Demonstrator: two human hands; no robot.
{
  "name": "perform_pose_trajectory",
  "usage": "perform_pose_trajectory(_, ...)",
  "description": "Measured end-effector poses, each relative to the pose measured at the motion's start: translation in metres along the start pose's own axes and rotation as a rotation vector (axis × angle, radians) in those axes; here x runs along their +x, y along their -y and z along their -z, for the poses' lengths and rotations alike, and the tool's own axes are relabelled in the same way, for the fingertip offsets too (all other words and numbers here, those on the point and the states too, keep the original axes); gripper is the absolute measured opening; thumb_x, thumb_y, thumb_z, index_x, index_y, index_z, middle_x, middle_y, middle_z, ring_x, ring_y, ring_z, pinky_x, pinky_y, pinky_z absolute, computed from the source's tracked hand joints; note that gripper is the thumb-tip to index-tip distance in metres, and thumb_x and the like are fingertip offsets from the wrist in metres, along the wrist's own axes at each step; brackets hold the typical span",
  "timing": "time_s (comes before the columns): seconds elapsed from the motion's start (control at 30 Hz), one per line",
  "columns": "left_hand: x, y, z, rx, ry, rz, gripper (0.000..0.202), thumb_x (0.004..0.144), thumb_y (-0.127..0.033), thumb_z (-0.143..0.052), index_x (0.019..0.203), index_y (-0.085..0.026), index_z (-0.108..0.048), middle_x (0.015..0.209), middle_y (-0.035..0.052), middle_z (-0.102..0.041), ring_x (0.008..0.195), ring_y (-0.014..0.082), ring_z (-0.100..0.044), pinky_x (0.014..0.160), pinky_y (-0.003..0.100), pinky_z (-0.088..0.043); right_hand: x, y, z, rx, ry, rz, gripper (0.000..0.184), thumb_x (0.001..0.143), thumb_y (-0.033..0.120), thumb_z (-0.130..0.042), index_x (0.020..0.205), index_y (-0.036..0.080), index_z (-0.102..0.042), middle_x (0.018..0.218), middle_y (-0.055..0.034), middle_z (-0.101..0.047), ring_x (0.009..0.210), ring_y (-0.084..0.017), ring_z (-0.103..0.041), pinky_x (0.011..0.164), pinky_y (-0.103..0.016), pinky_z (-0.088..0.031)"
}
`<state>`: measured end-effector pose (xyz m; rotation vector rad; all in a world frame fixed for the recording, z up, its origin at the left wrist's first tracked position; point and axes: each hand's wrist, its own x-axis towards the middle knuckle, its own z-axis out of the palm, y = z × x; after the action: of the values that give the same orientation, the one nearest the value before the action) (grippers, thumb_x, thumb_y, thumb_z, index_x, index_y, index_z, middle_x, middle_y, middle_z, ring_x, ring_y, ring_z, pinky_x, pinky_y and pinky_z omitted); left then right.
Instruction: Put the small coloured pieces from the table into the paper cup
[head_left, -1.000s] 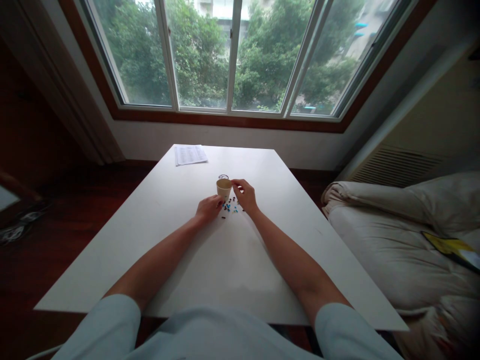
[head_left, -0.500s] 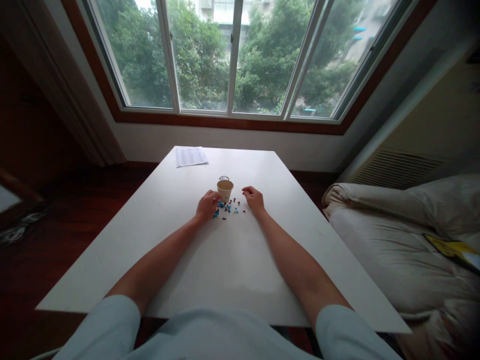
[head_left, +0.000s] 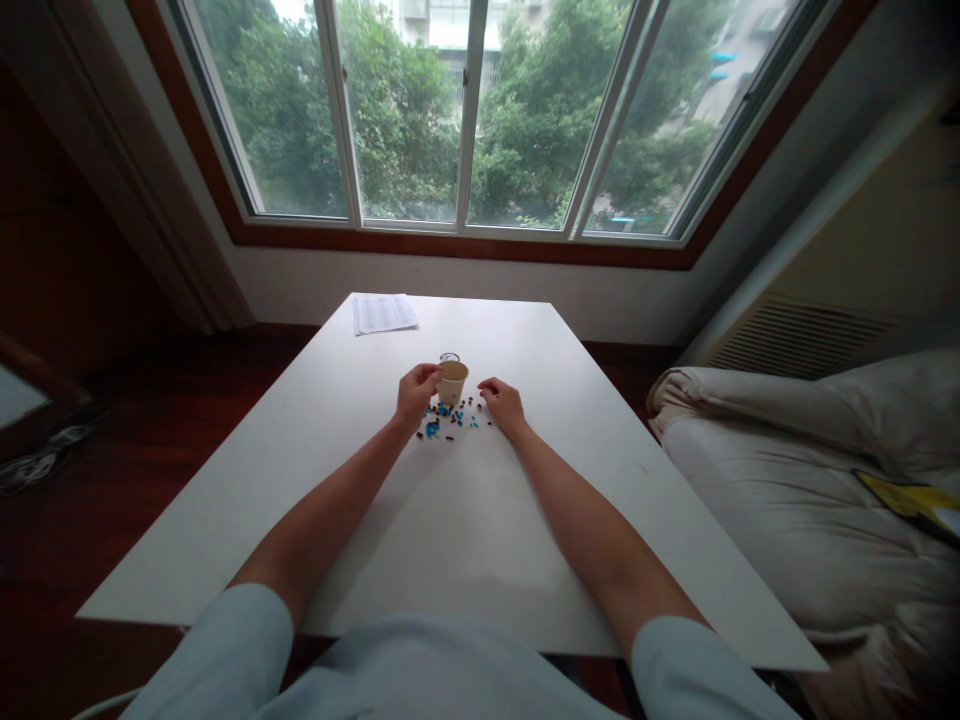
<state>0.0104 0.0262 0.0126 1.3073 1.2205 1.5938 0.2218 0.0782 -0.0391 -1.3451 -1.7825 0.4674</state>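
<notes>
A small tan paper cup (head_left: 454, 381) stands upright near the middle of the white table (head_left: 450, 520). Several tiny blue, dark and red pieces (head_left: 448, 417) lie scattered just in front of it. My left hand (head_left: 415, 393) is raised at the cup's left rim, fingers pinched together on something too small to make out. My right hand (head_left: 504, 404) rests on the table to the right of the pieces, fingers curled down at their edge.
A sheet of printed paper (head_left: 384, 313) lies at the table's far left corner. A small dark ring-like object (head_left: 449, 357) sits just behind the cup. A pale cushioned sofa (head_left: 810, 500) stands on the right, with a yellow item (head_left: 907, 497) on it. A window spans the back wall.
My left hand rose from the scattered pieces to the cup's rim. My right hand left the cup's rim, came down to the table, then shifted slightly toward the pieces.
</notes>
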Motion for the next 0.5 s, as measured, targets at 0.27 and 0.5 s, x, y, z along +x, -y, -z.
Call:
perform_pose_trajectory(0.27,0.01,-0.002,-0.004,-0.167,0.113,0.1,0.045,0.079,-0.03,-0.066,0.122,-0.014,-0.065,0.104,0.0095,-0.073,0.057,0.0063,-0.05,0.058,0.024,-0.048,0.003,-0.009,-0.002,-0.014,0.016,0.013,0.025,0.082,0.022,-0.051,0.094,0.022,-0.073,0.078,-0.0009,-0.07,0.071,-0.016,-0.059,0.073,-0.027,-0.045)
perform_pose_trajectory(0.5,0.014,0.004,0.013,-0.041,0.081,0.018,0.026,0.078,-0.027,-0.059,0.098,-0.016,-0.072,0.091,0.0044,-0.071,0.057,0.0069,-0.05,0.059,0.023,-0.047,0.006,-0.018,0.01,0.001,0.298,0.097,0.022,0.074,0.018,-0.053,0.085,0.02,-0.072,0.067,0.0024,-0.063,0.062,-0.012,-0.051,0.06,-0.023,-0.038)
